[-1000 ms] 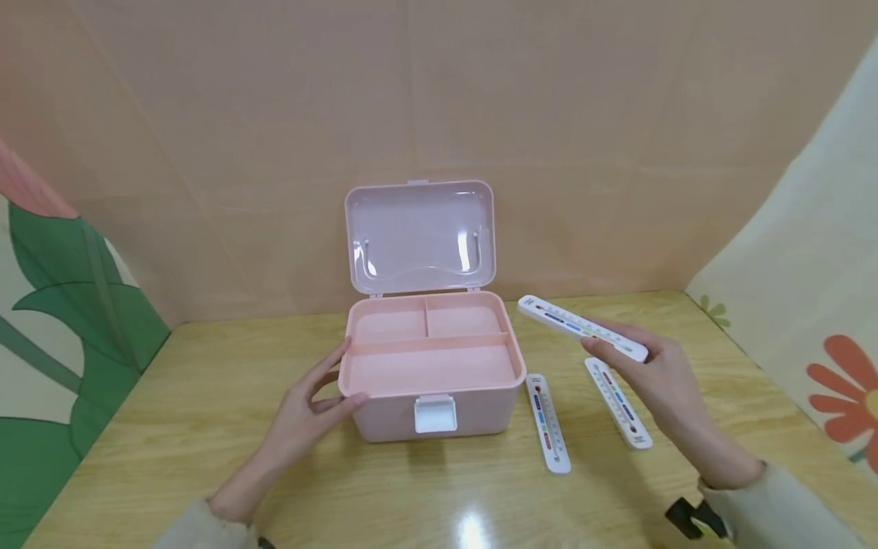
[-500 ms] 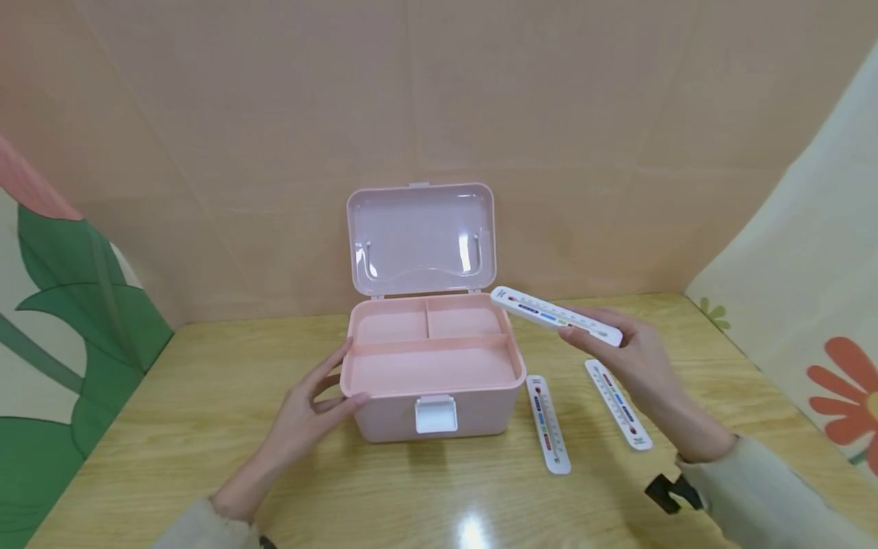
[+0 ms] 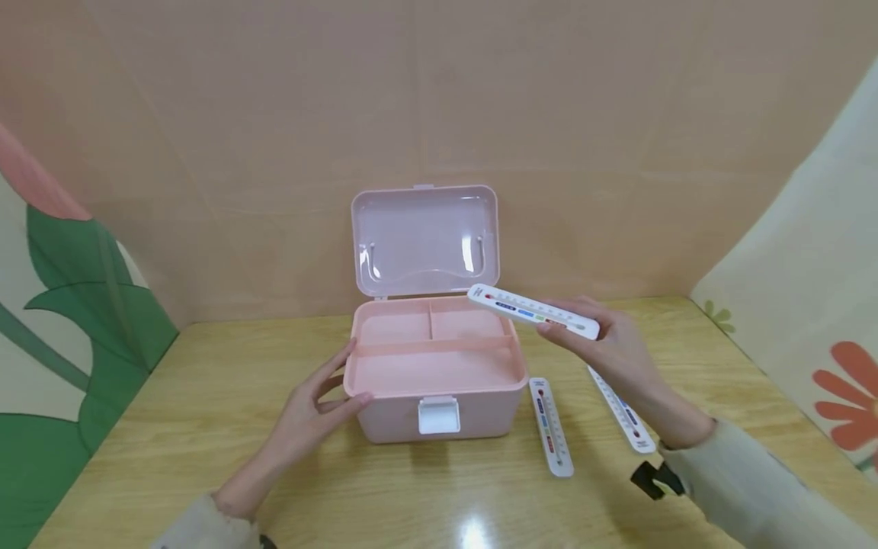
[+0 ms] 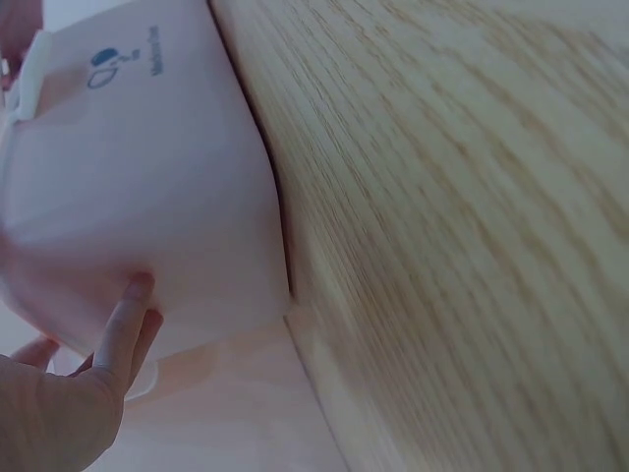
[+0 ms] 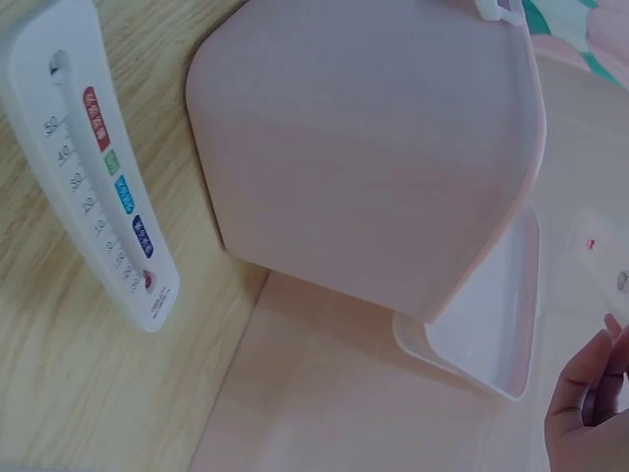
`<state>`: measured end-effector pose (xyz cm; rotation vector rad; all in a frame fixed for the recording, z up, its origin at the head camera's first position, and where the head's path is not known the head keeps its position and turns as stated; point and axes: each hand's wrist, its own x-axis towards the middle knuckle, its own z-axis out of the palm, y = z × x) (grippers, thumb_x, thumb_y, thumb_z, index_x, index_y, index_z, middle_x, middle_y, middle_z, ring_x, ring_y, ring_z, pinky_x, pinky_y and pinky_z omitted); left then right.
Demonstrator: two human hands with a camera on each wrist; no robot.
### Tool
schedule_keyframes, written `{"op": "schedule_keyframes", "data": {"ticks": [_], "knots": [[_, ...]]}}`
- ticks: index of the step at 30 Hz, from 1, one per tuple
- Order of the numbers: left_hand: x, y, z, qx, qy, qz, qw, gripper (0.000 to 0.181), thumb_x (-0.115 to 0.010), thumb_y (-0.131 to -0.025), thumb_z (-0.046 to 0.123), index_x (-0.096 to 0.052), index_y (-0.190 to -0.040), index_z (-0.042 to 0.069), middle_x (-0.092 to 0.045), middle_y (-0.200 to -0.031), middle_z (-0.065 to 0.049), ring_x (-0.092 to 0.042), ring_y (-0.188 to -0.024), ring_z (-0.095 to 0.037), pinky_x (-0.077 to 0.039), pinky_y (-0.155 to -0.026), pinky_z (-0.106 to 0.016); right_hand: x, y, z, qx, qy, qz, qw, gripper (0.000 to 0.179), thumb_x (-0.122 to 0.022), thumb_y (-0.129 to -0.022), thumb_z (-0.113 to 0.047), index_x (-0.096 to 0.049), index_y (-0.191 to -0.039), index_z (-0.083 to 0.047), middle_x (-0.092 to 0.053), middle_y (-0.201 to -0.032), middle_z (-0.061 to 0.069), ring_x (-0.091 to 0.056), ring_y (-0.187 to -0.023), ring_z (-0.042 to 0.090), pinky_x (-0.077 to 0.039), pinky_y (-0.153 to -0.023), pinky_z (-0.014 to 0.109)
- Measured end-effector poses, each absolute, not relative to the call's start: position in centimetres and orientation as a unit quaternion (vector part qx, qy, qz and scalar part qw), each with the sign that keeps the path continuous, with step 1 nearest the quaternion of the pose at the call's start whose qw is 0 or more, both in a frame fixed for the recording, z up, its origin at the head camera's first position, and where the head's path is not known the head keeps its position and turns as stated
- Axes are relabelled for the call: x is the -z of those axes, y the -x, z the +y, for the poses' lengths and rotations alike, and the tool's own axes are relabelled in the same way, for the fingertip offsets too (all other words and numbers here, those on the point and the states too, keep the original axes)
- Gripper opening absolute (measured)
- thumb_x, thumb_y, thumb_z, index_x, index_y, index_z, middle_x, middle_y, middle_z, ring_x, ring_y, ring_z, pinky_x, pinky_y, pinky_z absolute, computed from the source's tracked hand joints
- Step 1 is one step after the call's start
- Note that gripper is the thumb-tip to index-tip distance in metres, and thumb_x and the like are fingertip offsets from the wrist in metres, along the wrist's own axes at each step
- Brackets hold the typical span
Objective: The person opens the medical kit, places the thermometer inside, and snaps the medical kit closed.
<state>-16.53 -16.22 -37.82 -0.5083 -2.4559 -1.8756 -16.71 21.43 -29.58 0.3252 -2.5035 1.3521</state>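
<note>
A pink plastic box [image 3: 387,419] stands on the table, its lid [image 3: 427,232] raised upright behind it. Three bare compartments show inside. My left hand [image 3: 302,415] touches its left front corner, thumb at the front and the other fingers, fairly straight, along the left side. Between thumb and fingers of my right hand [image 3: 627,362] is a white thermometer [image 3: 511,303], pinched at its right end. It is held slantwise above the box's back right corner. In the right wrist view only part of that hand [image 5: 590,403] shows at the edge.
A second thermometer [image 3: 551,431] lies just right of the box. Farther right, partly behind my right forearm, lies a third thermometer [image 3: 623,415]. A white latch [image 3: 439,416] hangs on the box's front. The wooden table [image 3: 206,396] meets a cloth backdrop [image 3: 274,229].
My right hand has moved left, carrying the thermometer from right of the box to over its back right corner. My left hand and the box keep their places.
</note>
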Motion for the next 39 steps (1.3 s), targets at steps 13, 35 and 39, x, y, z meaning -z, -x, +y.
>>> {"op": "schedule_keyframes", "data": {"ticks": [13, 35, 39], "knots": [[37.6, 16.6, -16.1, 0.596, 0.161, -0.787, -0.001, 0.076, -0.073, -0.086, 0.017, -0.033, -0.15, 0.025, -0.03, -0.155, -0.013, -0.043, -0.13, -0.043, -0.056, -0.089, -0.029, 28.7, 17.6, 20.1, -0.461, -0.14, -0.871, 0.098, 0.037, -0.072, -0.086, -0.033, -0.068, -0.12, -0.02, -0.065, -0.119, -0.004, -0.058, -0.101, 0.007, -0.048, -0.073, 0.021], [37.5, 16.4, -15.6, 0.598, 0.148, -0.788, -0.01, 0.078, -0.074, -0.085, 0.018, -0.033, -0.15, 0.027, -0.026, -0.157, -0.011, -0.044, -0.131, -0.041, -0.055, -0.09, -0.028, 29.5, 18.4, 17.8, -0.476, -0.214, -0.852, 0.045, 0.029, -0.074, -0.083, -0.023, -0.072, -0.11, -0.014, -0.062, -0.099, 0.005, -0.055, -0.083, 0.018, -0.049, -0.065, 0.022], [37.4, 16.4, -15.7, 0.593, 0.15, -0.791, -0.008, 0.077, -0.073, -0.085, 0.018, -0.033, -0.15, 0.027, -0.027, -0.156, -0.012, -0.044, -0.131, -0.042, -0.056, -0.09, -0.028, 29.6, 18.6, 17.3, -0.481, -0.225, -0.847, 0.032, 0.035, -0.075, -0.082, -0.023, -0.07, -0.116, -0.015, -0.064, -0.103, 0.005, -0.056, -0.087, 0.02, -0.051, -0.07, 0.024]]}}
